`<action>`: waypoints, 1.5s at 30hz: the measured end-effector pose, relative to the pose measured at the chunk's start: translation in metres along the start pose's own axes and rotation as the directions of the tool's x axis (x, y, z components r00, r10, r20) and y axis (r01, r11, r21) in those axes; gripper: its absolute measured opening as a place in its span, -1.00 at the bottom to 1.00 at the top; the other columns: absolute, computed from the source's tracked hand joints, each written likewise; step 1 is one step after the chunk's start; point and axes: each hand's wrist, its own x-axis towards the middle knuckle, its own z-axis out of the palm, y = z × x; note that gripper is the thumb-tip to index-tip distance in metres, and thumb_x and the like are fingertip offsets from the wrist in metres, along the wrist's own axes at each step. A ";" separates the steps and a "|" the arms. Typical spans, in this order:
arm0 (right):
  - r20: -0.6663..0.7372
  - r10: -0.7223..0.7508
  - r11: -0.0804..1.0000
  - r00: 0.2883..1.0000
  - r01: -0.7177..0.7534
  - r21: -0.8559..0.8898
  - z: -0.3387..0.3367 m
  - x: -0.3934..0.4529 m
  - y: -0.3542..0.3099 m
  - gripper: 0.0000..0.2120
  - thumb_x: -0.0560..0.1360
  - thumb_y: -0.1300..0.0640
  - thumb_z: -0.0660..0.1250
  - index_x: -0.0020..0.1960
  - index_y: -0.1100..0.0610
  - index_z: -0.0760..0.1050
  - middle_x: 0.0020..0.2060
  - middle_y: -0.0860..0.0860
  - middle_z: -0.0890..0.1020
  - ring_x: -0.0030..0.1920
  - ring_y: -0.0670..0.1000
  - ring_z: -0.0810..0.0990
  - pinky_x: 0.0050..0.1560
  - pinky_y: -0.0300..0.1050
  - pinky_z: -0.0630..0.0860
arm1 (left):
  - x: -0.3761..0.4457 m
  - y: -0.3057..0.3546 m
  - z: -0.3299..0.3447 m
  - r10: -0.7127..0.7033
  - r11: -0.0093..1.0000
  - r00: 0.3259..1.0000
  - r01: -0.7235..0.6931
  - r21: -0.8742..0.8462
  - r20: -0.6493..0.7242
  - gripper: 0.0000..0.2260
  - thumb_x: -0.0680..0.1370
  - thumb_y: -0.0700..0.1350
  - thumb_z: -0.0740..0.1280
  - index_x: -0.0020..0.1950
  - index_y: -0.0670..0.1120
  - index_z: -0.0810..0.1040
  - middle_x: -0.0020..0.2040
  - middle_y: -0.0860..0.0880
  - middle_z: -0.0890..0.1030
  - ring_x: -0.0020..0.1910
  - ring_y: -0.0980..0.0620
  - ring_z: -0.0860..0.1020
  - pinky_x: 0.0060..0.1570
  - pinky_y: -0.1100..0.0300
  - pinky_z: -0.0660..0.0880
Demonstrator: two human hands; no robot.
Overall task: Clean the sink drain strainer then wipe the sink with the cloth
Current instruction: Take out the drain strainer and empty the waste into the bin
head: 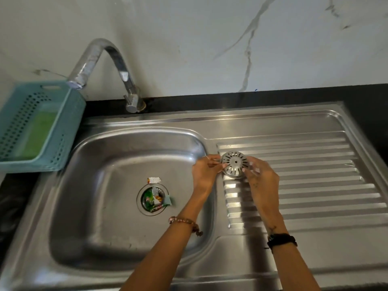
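Stainless steel, round and slotted, the strainer point(234, 164) is over the ribbed drainboard point(315, 175); we pinch its rim with left hand point(206, 171) and right hand point(261, 173). Crumpled wrappers point(155, 199) fill the drain hole.

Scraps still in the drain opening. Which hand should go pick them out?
Probably left. The left hand sits at the basin's edge, nearer the scraps; the right hand is over the drainboard and could keep the strainer.

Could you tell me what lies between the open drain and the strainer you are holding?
In the head view, only bare steel: the sink floor and wall between drain and strainer, plus the left hand.
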 end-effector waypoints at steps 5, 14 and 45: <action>0.051 -0.207 0.977 0.977 0.203 0.067 0.040 -0.035 -0.047 -0.85 0.54 0.17 0.28 0.08 0.14 0.55 -0.03 0.00 0.59 -0.08 -0.05 0.59 -0.12 -0.43 0.45 | 0.005 -0.027 -0.063 0.006 0.994 0.996 0.003 0.109 -0.085 -0.86 0.44 -0.25 0.40 -0.01 -0.18 0.62 -0.10 -0.12 0.67 -0.26 0.09 0.59 -0.30 0.40 0.55; 0.554 0.271 0.948 0.787 -0.118 -0.295 0.190 -0.067 -0.036 -0.68 0.51 0.07 0.29 0.19 0.22 0.43 0.14 0.14 0.57 0.11 0.12 0.54 0.03 -0.07 0.46 | 0.027 -0.128 -0.192 -0.248 0.791 0.950 0.311 0.527 -0.189 -0.91 0.42 -0.18 0.41 -0.13 -0.15 0.67 -0.11 -0.17 0.70 -0.16 -0.06 0.62 -0.12 0.18 0.50; 0.434 0.000 0.909 0.901 -0.180 0.375 0.130 -0.198 -0.114 -0.92 0.49 0.24 0.34 -0.15 0.10 0.55 -0.30 0.08 0.63 -0.40 -0.11 0.56 -0.35 -0.24 0.56 | -0.181 -0.086 -0.266 -0.025 0.992 0.924 -0.023 -0.121 -0.382 -0.83 0.48 -0.21 0.36 0.02 -0.03 0.65 -0.09 -0.07 0.64 -0.32 0.19 0.57 -0.14 0.23 0.59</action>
